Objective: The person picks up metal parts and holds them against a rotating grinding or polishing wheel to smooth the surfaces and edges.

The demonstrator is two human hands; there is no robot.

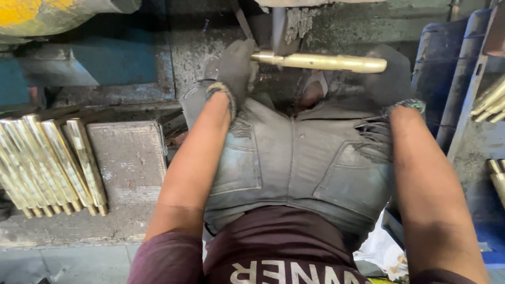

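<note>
Two bare forearms reach toward twelve o'clock over grey shorts (300, 163). Both hands wear dark gloves: left hand (234, 68) is wrapped round one end of a single brass rod (321, 62), right hand (389, 73) closed on the other end. At nine o'clock about seven brass rods (47, 163) lie side by side on a bench (131, 163); a few more (492, 102) rest at three o'clock

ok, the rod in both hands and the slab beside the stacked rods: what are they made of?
Rod: looks like brass, going by its yellow-gold colour and bright sheen along its length; plated steel can't be ruled out. Slab: seems to be steel or iron plate, grey, dull and pitted, with grime. Stacked rods show the same gold shine. Gloves look like dark knit fabric.
</note>
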